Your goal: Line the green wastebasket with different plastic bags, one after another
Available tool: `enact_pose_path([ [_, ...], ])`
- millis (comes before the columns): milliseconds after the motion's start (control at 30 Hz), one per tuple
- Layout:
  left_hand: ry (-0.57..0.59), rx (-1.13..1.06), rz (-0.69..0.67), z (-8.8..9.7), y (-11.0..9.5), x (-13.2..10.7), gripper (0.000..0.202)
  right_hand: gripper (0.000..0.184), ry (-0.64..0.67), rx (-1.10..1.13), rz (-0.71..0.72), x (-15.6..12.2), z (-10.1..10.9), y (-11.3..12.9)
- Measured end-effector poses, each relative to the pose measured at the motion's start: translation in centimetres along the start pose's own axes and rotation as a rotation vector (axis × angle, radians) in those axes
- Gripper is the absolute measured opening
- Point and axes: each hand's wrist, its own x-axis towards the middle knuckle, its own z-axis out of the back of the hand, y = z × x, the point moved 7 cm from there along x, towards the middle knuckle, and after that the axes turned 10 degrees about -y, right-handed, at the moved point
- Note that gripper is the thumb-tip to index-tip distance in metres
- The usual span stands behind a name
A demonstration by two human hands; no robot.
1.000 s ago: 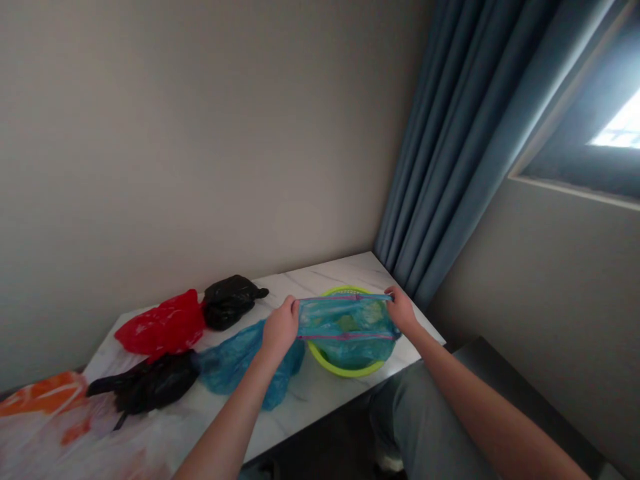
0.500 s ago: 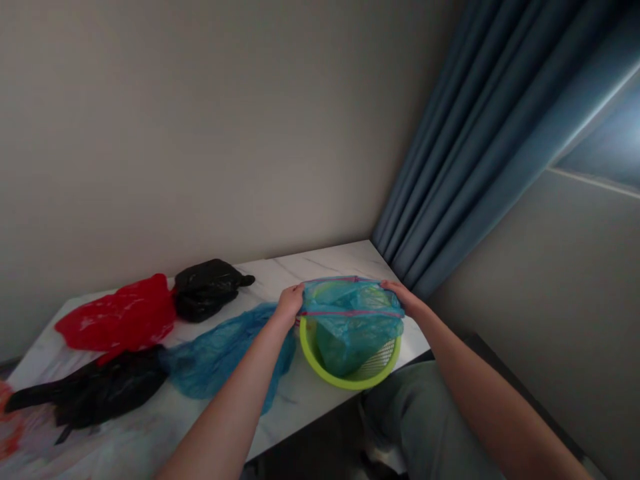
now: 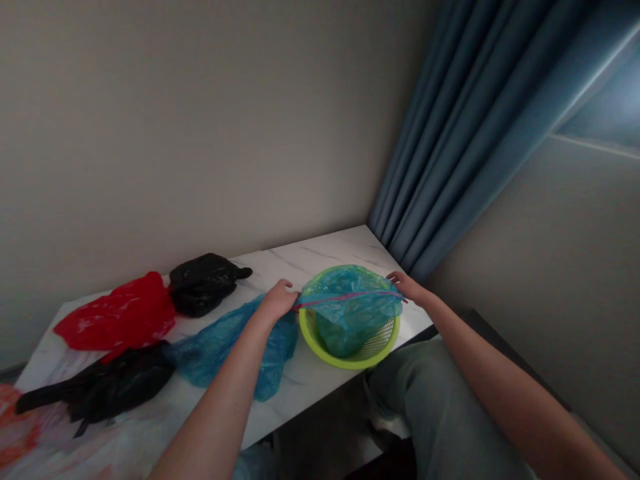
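Grip loosely part-open, left hand [image 3: 280,300] and right hand [image 3: 407,288] touch the pink-banded bag [image 3: 350,312].

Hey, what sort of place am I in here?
Probably a room in a home, though I can't be sure: a blue curtain hangs in the corner, and a marbled white tabletop holds a green basket.

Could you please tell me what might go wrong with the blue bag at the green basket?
The blue bag leaves the near rim of the green basket bare, so its loose edge might slip inside. The left hand is close to the blue plastic lying beside the basket, and could drag it along.
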Motion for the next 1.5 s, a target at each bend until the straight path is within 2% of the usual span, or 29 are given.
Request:
enact_pose_path([
  [67,0.08,0.087,0.011,0.8,-1.3,-0.8,0.022,0.03,-0.146,0.004,0.165,-1.5,1.7,1.3],
  [100,0.116,0.098,-0.034,1.2,-2.4,-1.4,0.027,0.028,-0.178,0.016,0.254,-2.6,2.2,1.9],
  [200,0.216,0.064,-0.197,1.9,-5.5,-3.8,0.029,0.022,-0.147,-0.051,0.475,-6.8,2.3,3.0],
  [300,0.229,0.042,-0.225,2.7,-6.2,-6.0,0.036,0.026,-0.117,-0.184,0.563,-10.5,2.0,2.9],
  [400,0.21,0.03,-0.151,3.0,-5.1,-7.5,0.044,0.019,-0.181,-0.251,0.573,-12.6,2.3,2.3],
  [500,0.179,0.062,-0.084,3.4,-4.3,-8.9,0.03,0.009,-0.196,-0.307,0.586,-13.6,2.3,1.9],
  [567,0.152,0.079,-0.107,3.8,-4.7,-10.0,0.019,0.009,-0.168,-0.309,0.579,-14.1,2.0,1.5],
  [700,0.129,0.058,-0.159,4.4,-6.0,-12.7,0.015,0.047,-0.144,-0.192,0.569,-15.4,1.1,1.2],
  [767,0.143,0.037,-0.186,4.4,-6.4,-14.0,0.015,0.056,-0.122,-0.165,0.571,-15.7,0.5,1.3],
  [833,0.175,0.016,-0.222,4.1,-6.4,-15.0,0.014,0.054,-0.099,-0.204,0.563,-15.6,-0.2,1.5],
  [933,0.255,0.016,-0.273,3.1,-6.2,-16.1,0.015,0.037,-0.112,-0.279,0.554,-15.3,-0.7,1.8],
  [1067,0.334,0.074,-0.329,1.8,-5.7,-16.7,0.015,0.02,-0.194,-0.302,0.548,-15.3,-0.6,2.0],
  [1200,0.335,0.109,-0.36,1.2,-5.5,-16.6,0.018,0.012,-0.252,-0.311,0.563,-15.7,-0.2,1.2],
  [1400,0.325,0.162,-0.361,0.8,-5.8,-16.3,0.021,0.013,-0.071,-0.48,0.52,-15.8,-1.0,-1.4],
  [1500,0.338,0.211,-0.324,0.5,-5.6,-15.9,0.02,0.017,-0.003,-0.523,0.478,-15.8,-1.7,-1.8],
])
